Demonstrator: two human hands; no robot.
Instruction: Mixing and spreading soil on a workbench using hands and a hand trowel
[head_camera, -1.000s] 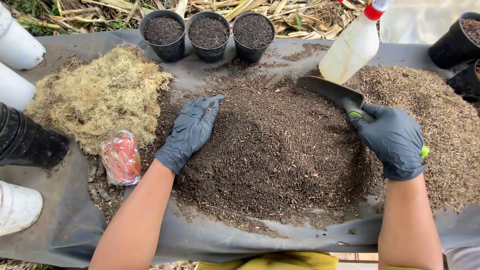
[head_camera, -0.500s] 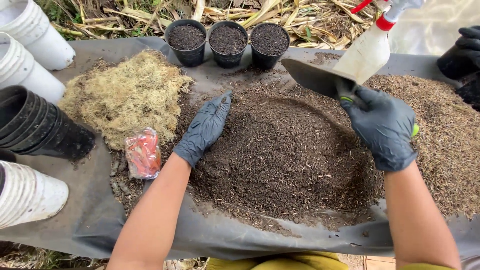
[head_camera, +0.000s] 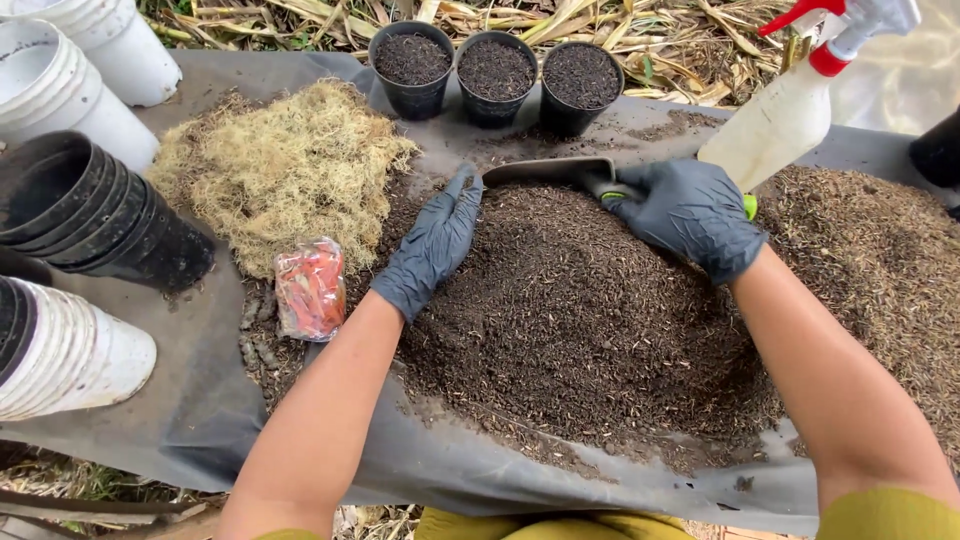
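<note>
Black nitrile gloves cover both hands. The right hand (head_camera: 690, 215) is closed around the green-ended handle of a hand trowel (head_camera: 560, 172), whose dark blade lies flat along the far edge of the dark potting-soil heap (head_camera: 590, 320), tip pointing toward the left hand. The left hand (head_camera: 432, 245) is open, fingers straight and together, pressed palm-down against the left slope of the same heap, its fingertips just beside the trowel's blade; it grips nothing.

The heap sits in the middle of a grey ground sheet (head_camera: 200, 400) that serves as the worktop. Toward the sheet's right edge spreads a coarser, browner pile of bark mix (head_camera: 880, 270), touching the dark heap. Toward the far left lies a mound of pale dried moss (head_camera: 280, 170), and just near of it, beside the left forearm, a small clear packet with red contents (head_camera: 310, 288).

Along the far edge stand three small black pots (head_camera: 495, 75) in a row, each filled with soil. A white spray bottle with a red trigger (head_camera: 790, 110) stands at the far right corner, just behind the right hand. At the left edge lie a nested stack of black pots (head_camera: 95, 215) on its side and stacks of white pots (head_camera: 60, 350), with more white pots (head_camera: 70, 70) at the far left corner.
</note>
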